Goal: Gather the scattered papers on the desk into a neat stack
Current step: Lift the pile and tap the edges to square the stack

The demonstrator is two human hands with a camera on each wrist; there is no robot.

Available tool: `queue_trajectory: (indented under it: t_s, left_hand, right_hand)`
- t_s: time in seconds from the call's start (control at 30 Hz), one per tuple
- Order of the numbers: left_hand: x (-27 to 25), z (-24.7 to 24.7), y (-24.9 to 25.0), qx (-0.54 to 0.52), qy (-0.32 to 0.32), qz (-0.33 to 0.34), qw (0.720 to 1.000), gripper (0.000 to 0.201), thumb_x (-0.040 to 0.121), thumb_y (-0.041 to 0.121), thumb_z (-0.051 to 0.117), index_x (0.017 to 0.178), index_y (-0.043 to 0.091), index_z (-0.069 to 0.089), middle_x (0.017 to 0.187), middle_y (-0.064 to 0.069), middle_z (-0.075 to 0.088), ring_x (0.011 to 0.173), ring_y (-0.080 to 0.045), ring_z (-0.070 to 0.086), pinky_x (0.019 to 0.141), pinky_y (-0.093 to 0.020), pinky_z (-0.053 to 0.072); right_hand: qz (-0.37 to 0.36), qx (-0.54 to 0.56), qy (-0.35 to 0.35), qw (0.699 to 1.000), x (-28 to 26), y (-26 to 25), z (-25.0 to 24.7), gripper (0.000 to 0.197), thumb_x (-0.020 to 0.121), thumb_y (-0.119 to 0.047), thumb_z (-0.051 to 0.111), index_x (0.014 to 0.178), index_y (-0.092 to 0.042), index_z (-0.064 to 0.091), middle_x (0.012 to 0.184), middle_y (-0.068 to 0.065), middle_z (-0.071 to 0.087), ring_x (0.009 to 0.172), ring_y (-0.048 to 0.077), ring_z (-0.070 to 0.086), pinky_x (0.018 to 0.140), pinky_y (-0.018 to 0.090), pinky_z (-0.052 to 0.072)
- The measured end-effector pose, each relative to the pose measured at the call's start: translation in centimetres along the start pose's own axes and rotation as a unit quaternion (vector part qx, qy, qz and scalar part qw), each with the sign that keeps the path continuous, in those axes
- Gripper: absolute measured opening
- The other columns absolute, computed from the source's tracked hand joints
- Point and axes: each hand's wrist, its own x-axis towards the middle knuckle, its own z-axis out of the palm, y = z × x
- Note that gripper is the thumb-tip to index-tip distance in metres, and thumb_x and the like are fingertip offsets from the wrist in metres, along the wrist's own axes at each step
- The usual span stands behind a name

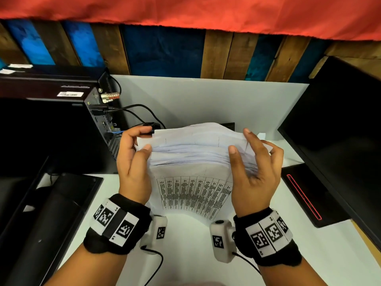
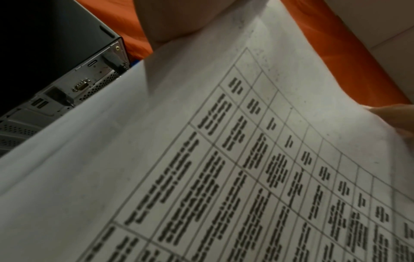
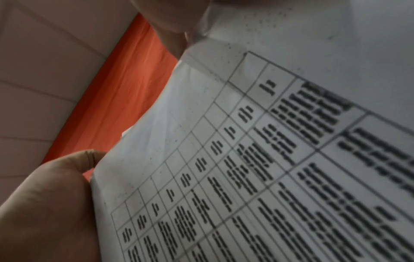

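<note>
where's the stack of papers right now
In the head view the stack of papers is centre frame, held upright between the left hand and right hand above the white desk.

From my seat, the printed table on the front sheet of the stack of papers (image 1: 191, 153) is too blurred to read in any view; I only get dark dashes inside ruled cells. Its lower edge runs off both wrist pictures at about 6 o'clock. The stack hides the fingers of my left hand (image 1: 134, 159) and right hand (image 1: 253, 168) behind it, so the far side of each grip is out of sight. The surface (image 1: 206, 100) beneath the stack is covered. At 9 o'clock, the computer tower (image 1: 61, 120) is cut by the frame edge, and its label is too small to read.
</note>
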Motion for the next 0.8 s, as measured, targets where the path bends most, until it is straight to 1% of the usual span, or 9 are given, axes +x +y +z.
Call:
queue_trajectory:
  t_s: [0.1, 0.2, 0.27, 0.33, 0.43, 0.5, 0.57, 0.7, 0.8]
  left_hand:
    - [-0.2, 0.1, 0.1, -0.004, -0.006, 0.006, 1.0, 0.028, 0.079, 0.012, 0.046, 0.105, 0.01, 0.056, 0.086, 0.015, 0.064, 0.085, -0.005, 0.059, 0.082, -0.024, 0.047]
    - [-0.5, 0.5, 0.5, 0.046, 0.005, 0.044, 0.998, 0.036, 0.082, 0.033, 0.055, 0.105, 0.005, 0.056, 0.085, 0.017, 0.061, 0.083, 0.0, 0.057, 0.083, -0.018, 0.044]
    - [-0.5, 0.9, 0.9, 0.06, 0.02, 0.058, 0.996, 0.045, 0.08, 0.038, 0.06, 0.105, 0.0, 0.057, 0.081, 0.016, 0.059, 0.078, 0.007, 0.056, 0.078, -0.008, 0.042]
    - [-0.4, 1.2, 1.0, 0.07, 0.033, 0.058, 0.995, 0.051, 0.077, 0.041, 0.064, 0.104, -0.002, 0.059, 0.08, 0.011, 0.056, 0.075, 0.007, 0.055, 0.077, -0.006, 0.041]
    - [-0.1, 1.7, 1.2, 0.089, 0.05, 0.032, 0.994, 0.046, 0.074, 0.047, 0.067, 0.096, 0.007, 0.062, 0.078, 0.012, 0.056, 0.075, 0.003, 0.053, 0.079, -0.01, 0.041]
    - [0.1, 1.9, 1.3, 0.099, 0.063, 0.016, 0.993, 0.037, 0.077, 0.046, 0.068, 0.089, 0.011, 0.063, 0.074, 0.018, 0.059, 0.074, 0.004, 0.054, 0.076, -0.008, 0.041]
    - [0.2, 2.2, 1.2, 0.101, 0.076, 0.004, 0.992, 0.031, 0.081, 0.04, 0.07, 0.086, 0.01, 0.063, 0.074, 0.015, 0.059, 0.073, 0.001, 0.055, 0.073, -0.008, 0.042]
    - [0.4, 2.0, 1.0, 0.111, 0.077, -0.003, 0.991, 0.028, 0.086, 0.031, 0.065, 0.082, 0.004, 0.063, 0.074, 0.006, 0.057, 0.07, -0.001, 0.051, 0.071, -0.011, 0.041]
    - [0.4, 1.8, 1.2, 0.104, 0.07, -0.009, 0.992, 0.028, 0.083, 0.035, 0.061, 0.081, 0.008, 0.063, 0.074, 0.005, 0.057, 0.072, -0.003, 0.052, 0.074, -0.016, 0.042]
  right_hand:
    - [0.014, 0.021, 0.028, 0.999, 0.6, 0.1, 0.2, 0.007, 0.085, -0.019, 0.07, 0.09, -0.018, 0.066, 0.094, 0.0, 0.055, 0.089, 0.008, 0.058, 0.081, 0.024, 0.05]
    - [0.02, 0.024, 0.036, 0.999, 0.4, 0.5, 0.4, 0.006, 0.091, -0.018, 0.063, 0.088, -0.021, 0.058, 0.084, -0.003, 0.058, 0.079, 0.011, 0.058, 0.073, 0.032, 0.051]
    - [0.03, 0.036, 0.037, 0.998, 0.2, 0.6, 0.4, 0.012, 0.093, -0.017, 0.058, 0.091, -0.028, 0.053, 0.082, -0.014, 0.059, 0.077, 0.01, 0.059, 0.071, 0.03, 0.05]
    - [0.021, 0.044, 0.033, 0.998, 0.1, 0.8, 0.4, 0.018, 0.094, -0.009, 0.055, 0.097, -0.027, 0.055, 0.088, -0.022, 0.059, 0.082, 0.001, 0.059, 0.075, 0.022, 0.047]
    - [-0.022, 0.043, -0.001, 0.999, 0.3, 0.9, 0.1, 0.033, 0.09, 0.015, 0.045, 0.107, -0.006, 0.064, 0.096, -0.003, 0.06, 0.09, -0.001, 0.057, 0.081, 0.014, 0.042]
    - [-0.045, 0.029, -0.016, 0.998, 0.3, 0.8, 0.0, 0.043, 0.084, 0.024, 0.041, 0.108, 0.0, 0.068, 0.095, 0.01, 0.059, 0.091, -0.001, 0.055, 0.081, 0.012, 0.041]
    - [-0.037, 0.018, -0.011, 0.999, 0.3, 0.9, 0.0, 0.042, 0.081, 0.021, 0.04, 0.103, 0.0, 0.069, 0.095, 0.011, 0.059, 0.092, -0.002, 0.055, 0.081, 0.011, 0.041]
    - [-0.017, 0.021, 0.002, 1.0, 0.3, 1.0, -0.2, 0.012, 0.086, -0.005, 0.048, 0.088, 0.0, 0.058, 0.087, 0.006, 0.055, 0.083, 0.007, 0.053, 0.075, 0.018, 0.041]
    - [-0.02, 0.023, 0.003, 1.0, 0.2, 0.7, 0.0, 0.021, 0.088, -0.018, 0.059, 0.079, 0.0, 0.054, 0.082, 0.009, 0.052, 0.077, 0.01, 0.052, 0.072, 0.014, 0.04]
